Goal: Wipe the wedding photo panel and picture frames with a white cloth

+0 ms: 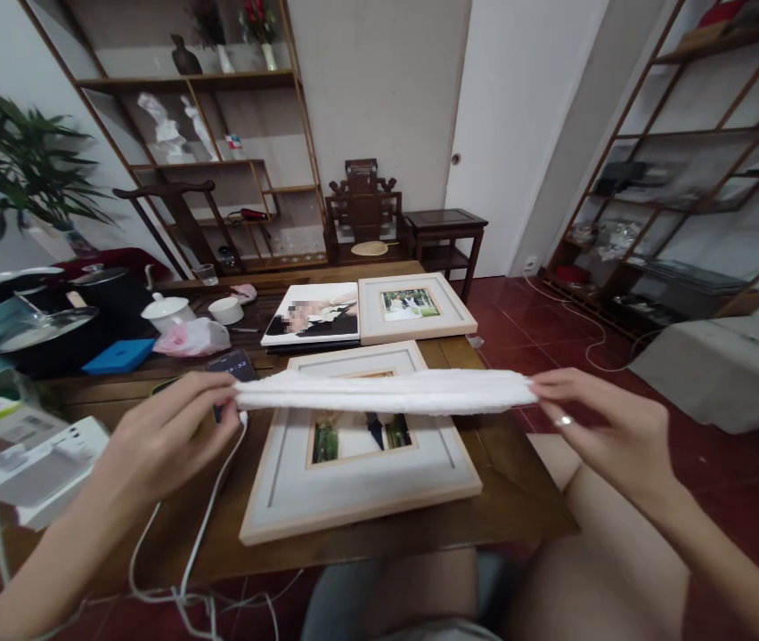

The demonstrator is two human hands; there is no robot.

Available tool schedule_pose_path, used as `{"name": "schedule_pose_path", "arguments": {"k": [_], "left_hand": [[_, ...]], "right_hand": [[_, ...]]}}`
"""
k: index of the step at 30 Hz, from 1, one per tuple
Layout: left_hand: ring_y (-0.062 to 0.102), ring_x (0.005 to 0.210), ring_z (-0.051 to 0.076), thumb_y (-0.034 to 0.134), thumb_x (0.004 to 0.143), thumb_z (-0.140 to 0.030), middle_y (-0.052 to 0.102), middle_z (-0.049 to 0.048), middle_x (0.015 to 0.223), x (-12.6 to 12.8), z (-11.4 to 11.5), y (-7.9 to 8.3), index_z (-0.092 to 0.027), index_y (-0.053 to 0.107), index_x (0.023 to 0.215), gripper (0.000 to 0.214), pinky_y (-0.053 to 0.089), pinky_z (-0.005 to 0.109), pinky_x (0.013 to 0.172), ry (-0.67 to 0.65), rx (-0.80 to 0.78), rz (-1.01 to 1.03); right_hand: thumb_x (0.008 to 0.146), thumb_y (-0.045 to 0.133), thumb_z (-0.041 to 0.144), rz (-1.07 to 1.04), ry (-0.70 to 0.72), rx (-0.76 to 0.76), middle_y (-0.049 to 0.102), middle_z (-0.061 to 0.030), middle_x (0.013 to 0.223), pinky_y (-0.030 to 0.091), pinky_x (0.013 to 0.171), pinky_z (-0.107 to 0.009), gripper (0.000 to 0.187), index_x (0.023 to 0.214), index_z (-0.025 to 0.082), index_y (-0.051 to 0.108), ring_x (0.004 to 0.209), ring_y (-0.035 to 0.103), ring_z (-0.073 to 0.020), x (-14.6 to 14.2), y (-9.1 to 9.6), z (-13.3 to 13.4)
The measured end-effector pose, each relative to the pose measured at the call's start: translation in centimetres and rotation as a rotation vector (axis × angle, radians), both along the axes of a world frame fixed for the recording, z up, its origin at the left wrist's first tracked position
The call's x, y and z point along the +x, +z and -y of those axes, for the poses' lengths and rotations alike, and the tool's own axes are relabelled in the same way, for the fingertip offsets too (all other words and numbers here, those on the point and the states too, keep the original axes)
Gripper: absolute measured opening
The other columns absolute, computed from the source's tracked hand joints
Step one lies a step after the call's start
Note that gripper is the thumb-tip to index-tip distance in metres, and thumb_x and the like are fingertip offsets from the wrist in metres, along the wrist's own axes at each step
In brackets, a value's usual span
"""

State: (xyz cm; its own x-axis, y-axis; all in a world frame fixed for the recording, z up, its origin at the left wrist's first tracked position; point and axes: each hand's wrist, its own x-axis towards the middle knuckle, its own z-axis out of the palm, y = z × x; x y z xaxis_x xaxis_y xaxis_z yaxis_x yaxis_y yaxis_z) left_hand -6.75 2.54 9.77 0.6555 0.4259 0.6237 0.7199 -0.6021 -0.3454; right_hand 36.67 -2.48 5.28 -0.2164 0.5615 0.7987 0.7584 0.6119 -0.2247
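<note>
A white cloth (386,392) is stretched level between both hands, above a large light-wood picture frame (359,485) lying flat on the wooden table (513,507). My left hand (166,436) pinches the cloth's left end. My right hand (599,427), with a ring on one finger, grips the right end beyond the table's right edge. The cloth hides the upper part of the photo in the frame.
A smaller framed photo (412,307) and an unframed print (313,316) lie further back. A dark phone (232,363), white cable (199,534), blue box (118,356), pink bag (192,338), teaware and pots crowd the left. A white box (38,467) sits near-left. Shelves line both walls.
</note>
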Motion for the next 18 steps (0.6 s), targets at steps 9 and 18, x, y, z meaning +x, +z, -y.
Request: {"name": "schedule_pose_path", "arguments": {"k": [9, 18], "left_hand": [[0.068, 0.078, 0.019, 0.057, 0.077, -0.031, 0.072, 0.0045, 0.082, 1.2, -1.6, 5.1, -0.020, 0.062, 0.070, 0.014, 0.054, 0.032, 0.073, 0.096, -0.034, 0.278], [0.065, 0.088, 0.016, 0.059, 0.077, -0.031, 0.072, -0.0016, 0.096, 1.0, -2.7, 6.2, -0.023, 0.066, 0.081, 0.012, 0.054, 0.033, 0.081, 0.215, 0.013, 0.318]], "right_hand": [[0.078, 0.054, 0.014, 0.072, 0.001, -0.138, 0.066, -0.0030, 0.088, 0.050, 0.064, -0.030, 0.020, 0.093, 0.022, 0.063, 0.072, 0.063, -0.0191, 0.8, 6.8, -4.4], [0.071, 0.058, 0.010, -0.179, 0.134, -0.099, 0.063, -0.0042, 0.091, 0.051, 0.069, -0.031, 0.015, 0.078, 0.022, 0.065, 0.084, 0.061, -0.0194, 1.2, 8.1, -8.3]]}}
